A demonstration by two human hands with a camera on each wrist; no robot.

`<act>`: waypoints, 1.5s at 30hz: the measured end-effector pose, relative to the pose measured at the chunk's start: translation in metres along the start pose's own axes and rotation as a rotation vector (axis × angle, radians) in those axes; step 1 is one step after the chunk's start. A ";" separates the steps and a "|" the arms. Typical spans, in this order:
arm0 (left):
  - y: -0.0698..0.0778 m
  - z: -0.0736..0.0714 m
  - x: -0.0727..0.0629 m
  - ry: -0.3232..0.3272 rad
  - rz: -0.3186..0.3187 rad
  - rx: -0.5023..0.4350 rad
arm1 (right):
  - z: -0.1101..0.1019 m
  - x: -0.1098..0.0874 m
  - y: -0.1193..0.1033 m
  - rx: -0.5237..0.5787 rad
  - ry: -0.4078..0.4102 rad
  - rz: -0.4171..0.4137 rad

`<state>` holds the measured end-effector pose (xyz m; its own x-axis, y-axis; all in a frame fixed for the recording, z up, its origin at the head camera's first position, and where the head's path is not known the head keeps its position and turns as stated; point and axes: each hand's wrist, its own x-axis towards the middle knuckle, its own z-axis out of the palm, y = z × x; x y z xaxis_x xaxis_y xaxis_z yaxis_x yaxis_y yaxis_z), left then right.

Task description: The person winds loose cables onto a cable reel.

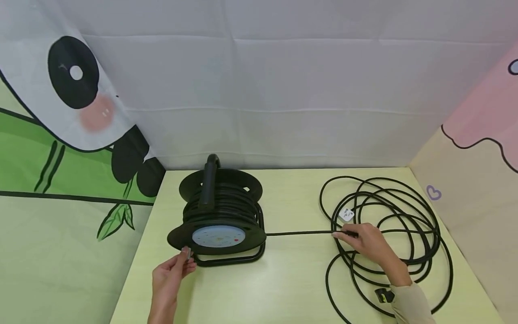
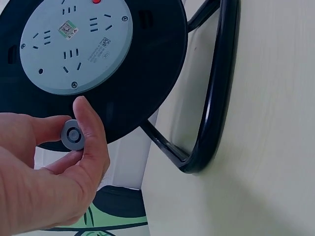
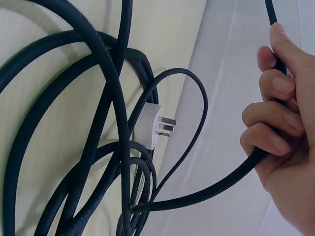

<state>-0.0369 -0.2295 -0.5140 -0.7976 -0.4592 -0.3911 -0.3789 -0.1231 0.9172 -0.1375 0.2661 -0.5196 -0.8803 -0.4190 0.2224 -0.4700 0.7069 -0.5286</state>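
A black cable reel (image 1: 220, 202) stands on its tube frame at the left of the table, with a pale blue socket panel (image 2: 76, 44) on its front disc. My left hand (image 1: 171, 272) pinches a small grey crank knob (image 2: 73, 134) at the lower rim of that disc, between thumb and fingers. From the reel's right side a black cable (image 1: 299, 233) runs taut to my right hand (image 1: 366, 240), whose fingers curl round it. Beyond that hand the cable lies in loose loops (image 1: 435, 229). A white three-pin plug (image 3: 150, 125) sits among the loops.
The pale wooden table (image 1: 291, 279) meets a white cloth backdrop (image 1: 283, 90) at its rear edge. Printed cloths hang at both sides. A small black and yellow item (image 1: 384, 295) lies by the right sleeve (image 1: 410, 303). The reel's carrying handle (image 1: 208, 184) rises above the wound cable.
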 end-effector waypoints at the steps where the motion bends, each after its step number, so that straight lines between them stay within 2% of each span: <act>1: 0.001 0.000 0.000 0.003 0.004 0.005 | 0.000 0.000 0.001 0.019 -0.005 0.016; 4: 0.003 -0.001 -0.001 0.019 0.016 0.026 | 0.000 -0.002 0.003 0.089 -0.033 0.059; 8: 0.008 -0.004 -0.002 0.032 0.026 0.038 | 0.000 -0.006 0.006 0.137 -0.061 0.077; 15: 0.018 -0.007 -0.005 0.049 0.028 0.047 | -0.005 -0.006 0.010 0.116 -0.010 0.060; 21: 0.027 -0.008 -0.007 0.056 0.033 0.026 | -0.008 -0.005 0.011 0.099 -0.002 0.028; 29: 0.044 -0.007 -0.016 0.065 0.060 -0.004 | -0.014 -0.004 0.016 0.085 0.048 0.047; 33: 0.051 -0.006 -0.021 0.065 0.062 -0.008 | -0.017 -0.004 0.016 0.080 0.039 0.099; 36: 0.055 -0.005 -0.023 0.058 0.066 0.001 | -0.019 -0.004 0.016 0.071 0.064 0.120; 45: 0.066 -0.003 -0.033 0.045 0.104 -0.014 | -0.022 0.006 0.017 0.010 0.095 0.101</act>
<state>-0.0344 -0.2255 -0.4403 -0.8102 -0.5095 -0.2899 -0.2882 -0.0845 0.9538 -0.1527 0.2882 -0.5091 -0.9256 -0.2898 0.2434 -0.3781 0.7367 -0.5607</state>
